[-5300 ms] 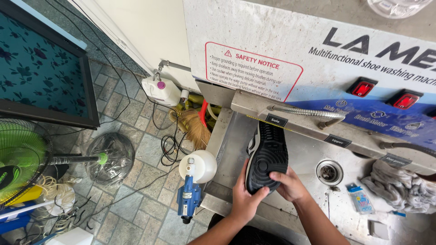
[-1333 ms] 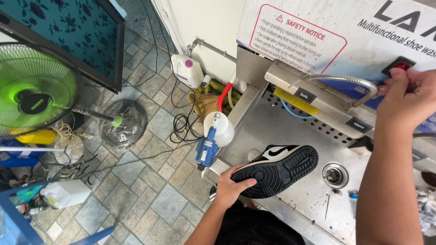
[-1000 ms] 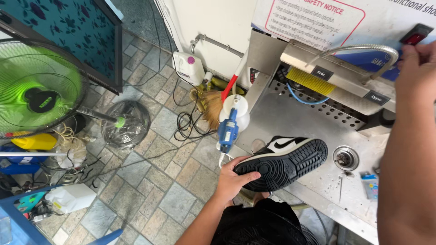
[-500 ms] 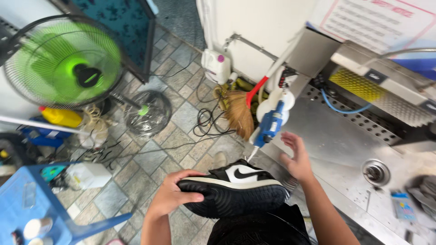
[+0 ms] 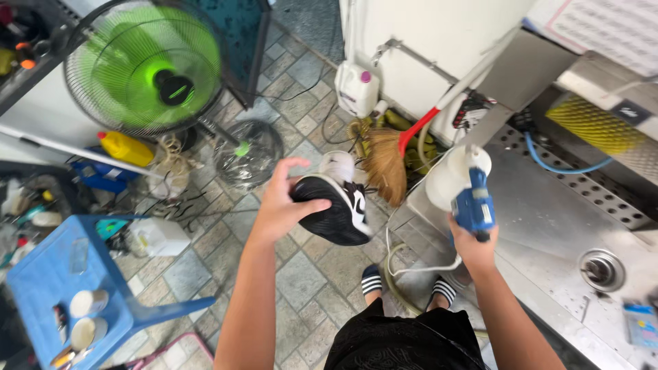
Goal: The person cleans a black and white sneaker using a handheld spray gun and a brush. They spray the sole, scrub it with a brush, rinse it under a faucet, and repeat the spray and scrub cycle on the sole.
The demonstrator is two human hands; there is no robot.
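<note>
My left hand (image 5: 284,204) grips a black and white sneaker (image 5: 337,199) by its heel and holds it out over the tiled floor, toe pointing away from me. My right hand (image 5: 470,243) is closed on the handle of a blue spray gun (image 5: 471,201) with a white round canister (image 5: 449,177) on top, at the left edge of the steel washing basin (image 5: 548,226). The two hands are about a sneaker's length apart.
A green floor fan (image 5: 147,65) stands at the upper left, with a yellow bottle (image 5: 125,148) below it. A blue plastic stool (image 5: 65,281) with small jars sits at the lower left. A straw broom (image 5: 388,161), a white jug (image 5: 356,88), hoses and cables lie by the machine. A yellow brush roller (image 5: 595,123) hangs over the basin.
The sneaker has come out of the basin to the left, over the floor. My right hand dropped from the machine's switch, reached the spray gun and closed on it.
</note>
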